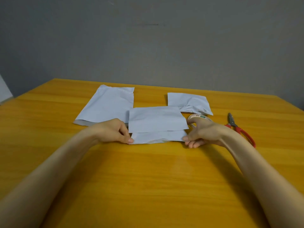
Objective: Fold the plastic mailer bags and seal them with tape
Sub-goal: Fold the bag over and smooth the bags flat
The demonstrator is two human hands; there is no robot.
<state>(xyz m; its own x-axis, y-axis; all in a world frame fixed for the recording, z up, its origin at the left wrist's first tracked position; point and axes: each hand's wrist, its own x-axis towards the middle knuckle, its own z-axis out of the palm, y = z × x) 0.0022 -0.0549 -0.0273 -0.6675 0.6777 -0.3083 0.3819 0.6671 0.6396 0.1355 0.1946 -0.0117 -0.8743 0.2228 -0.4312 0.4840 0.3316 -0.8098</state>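
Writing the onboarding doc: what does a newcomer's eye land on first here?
The left hand and right hand pinching the near corners of the half-folded mailer bag mid-table. Then the red scissors on the right, with the tape roll just behind the right hand. A flat mailer lies far left, a folded mailer far right.

Soft, even indoor light, faint shadows, slight blur, wide-angle bending at edges.

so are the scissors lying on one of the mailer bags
No, the scissors lie directly on the wooden table, to the right of the right hand.
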